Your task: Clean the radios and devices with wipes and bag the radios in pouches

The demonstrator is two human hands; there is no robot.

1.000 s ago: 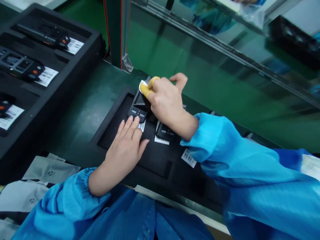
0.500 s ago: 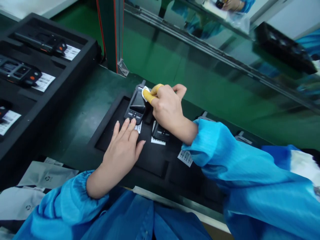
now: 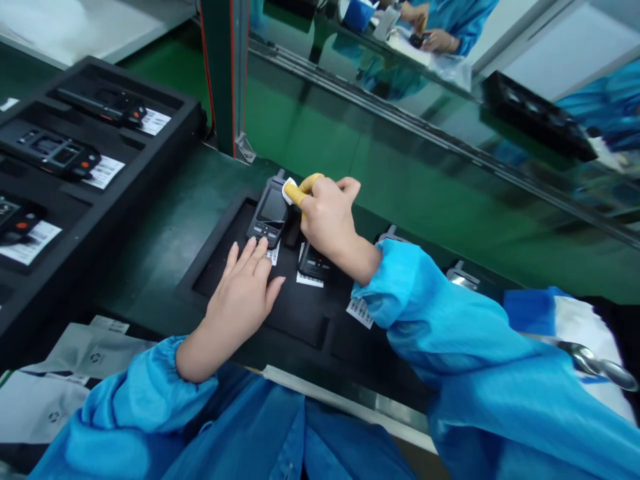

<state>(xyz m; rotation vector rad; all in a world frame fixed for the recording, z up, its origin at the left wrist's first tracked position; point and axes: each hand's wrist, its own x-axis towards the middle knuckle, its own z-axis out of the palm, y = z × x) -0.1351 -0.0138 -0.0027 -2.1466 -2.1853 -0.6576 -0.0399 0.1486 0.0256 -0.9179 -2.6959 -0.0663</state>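
A black handheld radio [image 3: 273, 207] with a screen and keys lies tilted in the black foam tray [image 3: 200, 272]. My left hand [image 3: 241, 283] is stretched out flat, its fingertips touching the radio's lower end. My right hand [image 3: 327, 217] wears yellow finger cots and pinches a small white wiping pad [image 3: 289, 191] against the upper right edge of the screen. Below my right hand a second radio [image 3: 314, 260] is partly hidden, with a white barcode label [image 3: 310, 280] under it. Another label [image 3: 360, 312] shows beside my right sleeve.
At left stands a larger foam tray [image 3: 150, 157] with several radios and labels. Grey printed bags [image 3: 100, 350] lie at lower left. A metal post [image 3: 227, 80] and a clear partition [image 3: 400, 160] border the far side. Beyond it are a co-worker's hands [image 3: 435, 40].
My right hand and the pad have shifted slightly along the screen's upper right edge. My left hand stays at the radio's lower end. The camera view has moved a little.
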